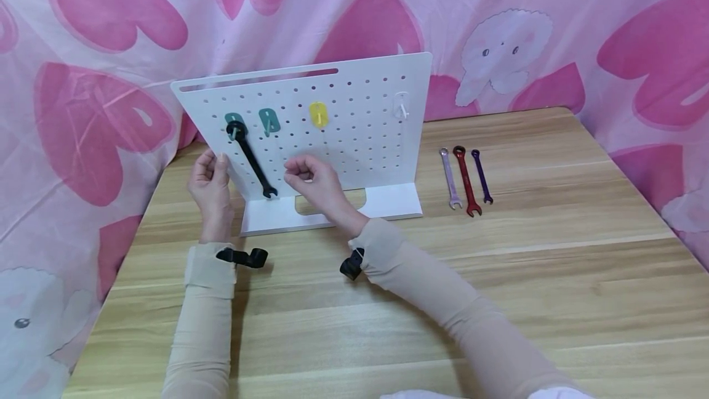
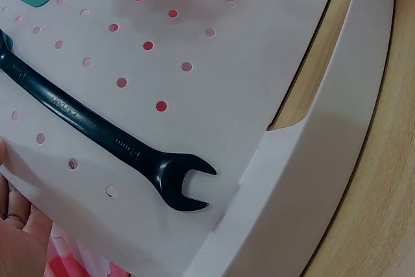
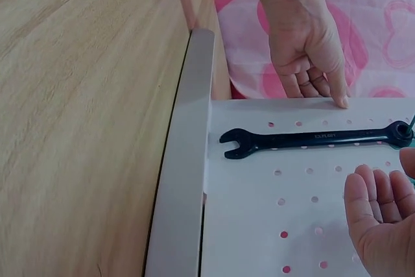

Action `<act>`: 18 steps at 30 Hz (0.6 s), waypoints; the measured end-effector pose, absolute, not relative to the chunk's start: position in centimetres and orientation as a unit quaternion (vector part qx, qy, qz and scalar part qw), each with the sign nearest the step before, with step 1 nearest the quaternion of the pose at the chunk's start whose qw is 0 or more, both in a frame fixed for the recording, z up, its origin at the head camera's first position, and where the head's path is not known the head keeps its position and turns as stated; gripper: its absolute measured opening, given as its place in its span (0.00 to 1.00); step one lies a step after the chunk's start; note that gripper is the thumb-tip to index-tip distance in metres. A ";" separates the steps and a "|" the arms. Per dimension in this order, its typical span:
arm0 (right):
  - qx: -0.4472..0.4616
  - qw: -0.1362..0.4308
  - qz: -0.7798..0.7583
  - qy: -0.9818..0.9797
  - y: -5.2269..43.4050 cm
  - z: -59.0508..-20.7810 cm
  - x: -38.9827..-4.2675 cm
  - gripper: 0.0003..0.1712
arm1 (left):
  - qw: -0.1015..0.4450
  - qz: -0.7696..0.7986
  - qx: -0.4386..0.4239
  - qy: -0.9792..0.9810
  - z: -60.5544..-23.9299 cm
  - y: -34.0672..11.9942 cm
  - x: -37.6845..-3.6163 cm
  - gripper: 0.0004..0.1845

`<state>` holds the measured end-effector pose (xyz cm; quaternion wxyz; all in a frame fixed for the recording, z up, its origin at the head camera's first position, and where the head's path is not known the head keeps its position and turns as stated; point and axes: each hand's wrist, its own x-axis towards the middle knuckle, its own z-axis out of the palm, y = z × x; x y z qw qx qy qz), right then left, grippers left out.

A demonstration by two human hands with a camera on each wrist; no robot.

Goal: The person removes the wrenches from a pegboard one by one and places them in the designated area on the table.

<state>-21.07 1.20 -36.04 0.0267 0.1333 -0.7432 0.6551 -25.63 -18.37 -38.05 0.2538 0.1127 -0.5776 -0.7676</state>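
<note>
A black combination wrench (image 1: 253,162) hangs by its ring end from a green hook (image 1: 232,118) on the left of a white pegboard (image 1: 354,162). Its open jaw end points down, near the board's base. My left hand (image 1: 212,193) grips the board's left edge, with the thumb on the front face and the fingers behind, as the right wrist view shows. In front of the board, right of the wrench, my right hand (image 1: 321,186) hovers with loosely bent fingers and nothing in them. It is apart from the wrench.
A second green hook (image 1: 269,120), a yellow hook (image 1: 318,114) and a clear hook (image 1: 401,106) sit along the board. Right of it, a light purple wrench (image 1: 451,178), a red wrench (image 1: 468,181) and a dark purple wrench (image 1: 482,177) lie on the wooden table (image 1: 532,300).
</note>
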 end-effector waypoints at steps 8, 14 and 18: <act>0.125 0.019 0.656 -0.744 0.4 -36.5 -21.3 0.14 | 0.258 -0.763 0.108 -0.583 -38.1 -18.3 -25.6 0.12; 0.126 0.020 0.652 -0.748 -0.1 -36.7 -21.4 0.15 | 0.250 -0.757 0.110 -0.594 -38.0 -18.4 -25.5 0.13; 0.124 0.021 0.651 -0.749 -0.5 -36.8 -21.5 0.15 | 0.246 -0.753 0.111 -0.600 -38.0 -18.5 -25.5 0.14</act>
